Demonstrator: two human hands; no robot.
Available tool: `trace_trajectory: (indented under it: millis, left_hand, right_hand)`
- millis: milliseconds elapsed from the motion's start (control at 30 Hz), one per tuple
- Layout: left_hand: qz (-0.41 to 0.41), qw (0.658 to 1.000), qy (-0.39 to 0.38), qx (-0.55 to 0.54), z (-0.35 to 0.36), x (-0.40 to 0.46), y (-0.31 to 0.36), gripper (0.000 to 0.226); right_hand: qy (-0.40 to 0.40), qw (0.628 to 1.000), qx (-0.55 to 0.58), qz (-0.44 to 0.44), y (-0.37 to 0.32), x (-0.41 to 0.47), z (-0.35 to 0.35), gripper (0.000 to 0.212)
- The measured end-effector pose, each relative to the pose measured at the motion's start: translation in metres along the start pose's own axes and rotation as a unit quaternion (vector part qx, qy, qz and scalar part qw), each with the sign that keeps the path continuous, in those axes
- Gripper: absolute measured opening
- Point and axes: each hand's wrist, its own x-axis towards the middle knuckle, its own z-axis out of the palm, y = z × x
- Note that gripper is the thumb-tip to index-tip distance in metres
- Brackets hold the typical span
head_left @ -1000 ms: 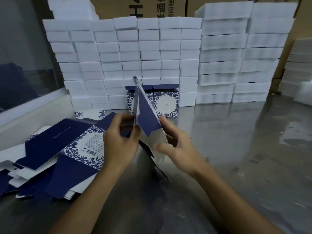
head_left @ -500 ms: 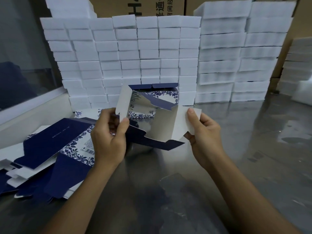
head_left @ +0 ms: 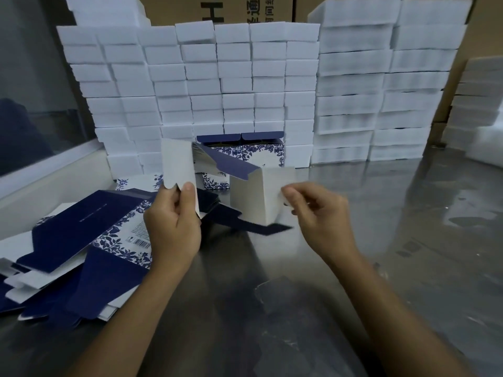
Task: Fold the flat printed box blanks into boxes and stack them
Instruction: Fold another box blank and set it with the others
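Observation:
A box blank (head_left: 250, 197), white inside and dark blue outside, is held up opened between my hands above the steel table. My left hand (head_left: 174, 224) pinches its upright white left flap between thumb and fingers. My right hand (head_left: 318, 213) pinches the white right panel at its edge. A pile of flat blue-and-white floral blanks (head_left: 81, 240) lies at the left. Two folded floral boxes (head_left: 261, 153) stand behind the held blank, against the white stacks.
Tall stacks of white foam blocks (head_left: 217, 83) form a wall at the back, with wider stacks (head_left: 381, 77) to the right. Brown cartons (head_left: 245, 9) stand behind them. The shiny steel table (head_left: 381, 240) stretches right and forward. A window ledge (head_left: 49, 170) runs along the left.
The blank went from a flat, edge-on sheet to a wide-open shape. My hands moved apart, the left taking the left flap, the right sliding to the right panel.

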Motion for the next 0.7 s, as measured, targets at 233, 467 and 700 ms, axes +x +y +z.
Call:
trace_trajectory:
  millis: [233,467,700]
  left_hand:
    - [-0.078,0.995,0.011,-0.069,0.004,0.0,0.003,0.028]
    - [-0.011,0.999,-0.021,-0.04,0.005,-0.006,0.008,0.014]
    - [0.024,0.995,-0.074,0.06,0.002,-0.006,-0.004,0.025]
  right_hand:
    - [-0.19,0.978,0.013,0.087,0.002,-0.007,0.002,0.062]
    - [-0.047,0.997,0.017,0.058,-0.001,-0.01,0.015,0.019]
    - [-0.023,0.999,-0.029,0.03,0.002,-0.009,0.016,0.011]
